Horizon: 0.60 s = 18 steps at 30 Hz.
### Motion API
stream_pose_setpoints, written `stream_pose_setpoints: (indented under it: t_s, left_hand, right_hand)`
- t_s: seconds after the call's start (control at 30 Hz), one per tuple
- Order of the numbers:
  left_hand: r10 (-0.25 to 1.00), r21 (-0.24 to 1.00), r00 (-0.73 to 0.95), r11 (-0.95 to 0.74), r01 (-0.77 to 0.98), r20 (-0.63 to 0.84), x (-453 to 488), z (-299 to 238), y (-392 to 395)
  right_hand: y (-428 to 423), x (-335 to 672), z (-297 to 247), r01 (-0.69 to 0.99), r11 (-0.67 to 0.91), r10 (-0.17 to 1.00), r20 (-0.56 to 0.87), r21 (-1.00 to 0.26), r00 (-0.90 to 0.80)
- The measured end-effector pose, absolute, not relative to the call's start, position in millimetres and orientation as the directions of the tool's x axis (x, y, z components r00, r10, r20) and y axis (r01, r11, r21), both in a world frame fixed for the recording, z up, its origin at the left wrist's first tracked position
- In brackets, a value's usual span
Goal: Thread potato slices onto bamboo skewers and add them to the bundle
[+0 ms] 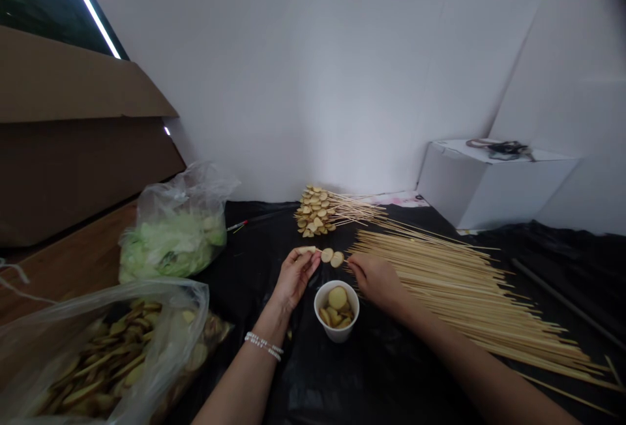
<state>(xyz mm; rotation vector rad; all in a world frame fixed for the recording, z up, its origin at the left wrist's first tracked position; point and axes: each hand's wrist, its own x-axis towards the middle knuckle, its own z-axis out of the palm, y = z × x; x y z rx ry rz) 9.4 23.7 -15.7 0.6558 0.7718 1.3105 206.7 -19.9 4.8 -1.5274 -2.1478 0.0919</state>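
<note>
My right hand (375,276) pinches a thin wooden skewer (346,261) just behind two round potato slices (337,259) threaded on it. At the skewer's other end, my left hand (295,275) grips a further potato slice (307,250) between thumb and fingers; whether the skewer passes through that slice I cannot tell. Just below both hands stands a white cup (318,321) with several loose slices (337,297) inside. Behind them lies a pile of loaded skewers (315,210), their slices bunched at the left and bare sticks pointing right.
Many bare skewers (460,281) spread over the black plastic sheet (313,379) at right. An open clear bag of slices (112,353) sits front left, with a bag of pale green pieces (171,242) behind it. A red-tipped pen (238,225) and white box (489,180) lie farther back.
</note>
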Motion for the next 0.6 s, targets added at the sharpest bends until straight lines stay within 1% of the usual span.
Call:
stream_pose_setpoints:
  t_s: [0.17, 0.37, 0.6]
  left_hand:
    - [0.983, 0.781, 0.101, 0.182, -0.597, -0.152, 8.0, -14.4, 25.0]
    - [0.980, 0.752, 0.085, 0.192, -0.630, -0.179, 8.1, -13.1, 25.5]
    - [0.988, 0.767, 0.074, 0.151, -0.624, -0.134, 9.0, -16.8, 26.1]
  right_hand:
    - [-20.0, 206.5, 4.9, 0.873, 0.376, 0.899, 0.349, -0.312, -0.263]
    - [-19.0, 206.2, 3.7, 0.865, 0.392, 0.891, 0.361, -0.314, -0.273]
    - [-19.9, 206.0, 2.4, 0.857, 0.406, 0.884, 0.374, -0.316, -0.281]
